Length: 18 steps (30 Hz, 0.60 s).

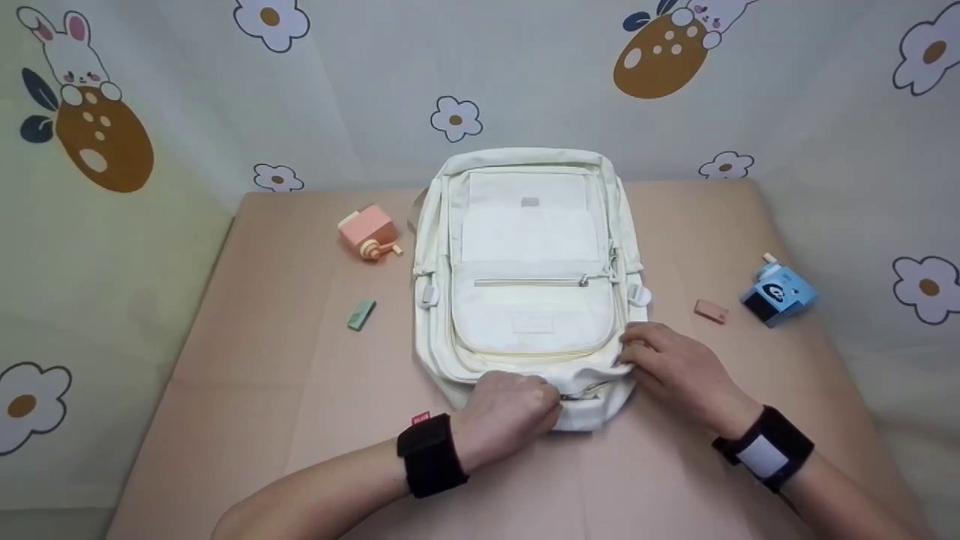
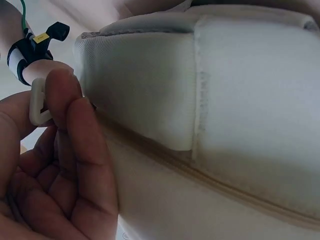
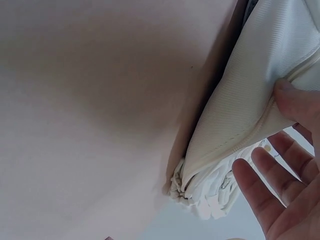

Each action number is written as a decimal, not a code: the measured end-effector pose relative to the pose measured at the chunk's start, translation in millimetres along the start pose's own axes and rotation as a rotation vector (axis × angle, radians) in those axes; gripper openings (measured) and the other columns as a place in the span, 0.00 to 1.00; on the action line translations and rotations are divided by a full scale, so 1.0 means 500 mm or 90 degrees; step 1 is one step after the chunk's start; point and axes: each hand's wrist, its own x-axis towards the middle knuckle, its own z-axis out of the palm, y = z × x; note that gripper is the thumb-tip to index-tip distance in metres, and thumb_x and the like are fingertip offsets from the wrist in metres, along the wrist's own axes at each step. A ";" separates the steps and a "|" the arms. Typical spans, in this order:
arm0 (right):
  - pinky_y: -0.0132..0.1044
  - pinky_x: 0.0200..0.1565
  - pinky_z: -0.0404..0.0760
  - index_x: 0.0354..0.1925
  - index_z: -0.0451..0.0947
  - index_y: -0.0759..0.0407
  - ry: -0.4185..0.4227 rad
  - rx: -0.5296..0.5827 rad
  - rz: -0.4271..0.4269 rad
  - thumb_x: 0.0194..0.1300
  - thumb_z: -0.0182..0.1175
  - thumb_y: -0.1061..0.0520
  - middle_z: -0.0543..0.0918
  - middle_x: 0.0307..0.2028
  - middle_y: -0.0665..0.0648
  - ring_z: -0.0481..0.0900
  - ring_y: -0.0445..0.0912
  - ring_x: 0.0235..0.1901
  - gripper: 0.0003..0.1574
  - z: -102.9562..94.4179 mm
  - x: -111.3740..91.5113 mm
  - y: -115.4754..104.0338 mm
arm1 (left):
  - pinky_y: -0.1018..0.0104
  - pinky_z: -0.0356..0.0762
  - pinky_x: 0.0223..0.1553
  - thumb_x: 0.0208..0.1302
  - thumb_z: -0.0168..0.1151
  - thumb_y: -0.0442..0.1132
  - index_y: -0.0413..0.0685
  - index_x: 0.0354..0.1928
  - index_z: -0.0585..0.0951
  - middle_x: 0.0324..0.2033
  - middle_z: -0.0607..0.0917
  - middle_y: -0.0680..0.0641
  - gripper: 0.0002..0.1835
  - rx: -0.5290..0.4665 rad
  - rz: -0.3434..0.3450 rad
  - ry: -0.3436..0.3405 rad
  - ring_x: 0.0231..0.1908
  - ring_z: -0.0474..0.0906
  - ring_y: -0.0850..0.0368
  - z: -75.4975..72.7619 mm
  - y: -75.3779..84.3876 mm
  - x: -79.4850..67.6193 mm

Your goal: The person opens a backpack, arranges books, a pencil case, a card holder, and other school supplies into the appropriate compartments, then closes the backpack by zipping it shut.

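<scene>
A cream-white backpack (image 1: 529, 236) lies on its back, front pocket up, its top toward the far side. At its near end my left hand (image 1: 510, 412) pinches a white loop-shaped zipper pull (image 2: 36, 109) between thumb and forefinger. From there a tan zipper (image 2: 200, 180) runs along the bag in the left wrist view. My right hand (image 1: 679, 367) grips the backpack's lower right edge. In the right wrist view its thumb (image 3: 295, 100) presses on the piped seam while the other fingers spread below. The near fabric is bunched between the hands.
Left of the bag are a pink box-shaped gadget with a crank (image 1: 369, 229) and a small green block (image 1: 361, 315). To the right lie a small pink block (image 1: 711, 311) and a blue cranked gadget (image 1: 778, 294). A patterned curtain (image 1: 375, 90) hangs behind the table (image 1: 300, 420).
</scene>
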 end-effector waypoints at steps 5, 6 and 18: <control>0.46 0.48 0.83 0.44 0.84 0.50 -0.002 -0.013 0.021 0.56 0.74 0.64 0.82 0.54 0.54 0.79 0.50 0.57 0.17 0.000 -0.004 -0.006 | 0.70 0.64 0.17 0.68 0.65 0.42 0.57 0.22 0.81 0.16 0.75 0.61 0.14 -0.032 -0.022 -0.020 0.16 0.65 0.67 -0.001 -0.005 -0.004; 0.46 0.48 0.83 0.44 0.84 0.50 -0.003 -0.016 0.026 0.56 0.74 0.64 0.82 0.54 0.55 0.79 0.50 0.57 0.18 -0.002 -0.004 -0.010 | 0.71 0.64 0.17 0.68 0.65 0.43 0.57 0.22 0.81 0.16 0.75 0.61 0.14 -0.040 -0.030 -0.027 0.16 0.64 0.68 -0.002 -0.005 -0.005; 0.47 0.50 0.82 0.52 0.83 0.54 0.004 -0.007 0.029 0.56 0.77 0.54 0.82 0.54 0.55 0.81 0.50 0.54 0.26 -0.017 0.003 -0.063 | 0.68 0.73 0.27 0.64 0.70 0.40 0.55 0.40 0.85 0.30 0.82 0.57 0.05 -0.049 0.020 0.050 0.29 0.76 0.62 -0.012 -0.035 -0.055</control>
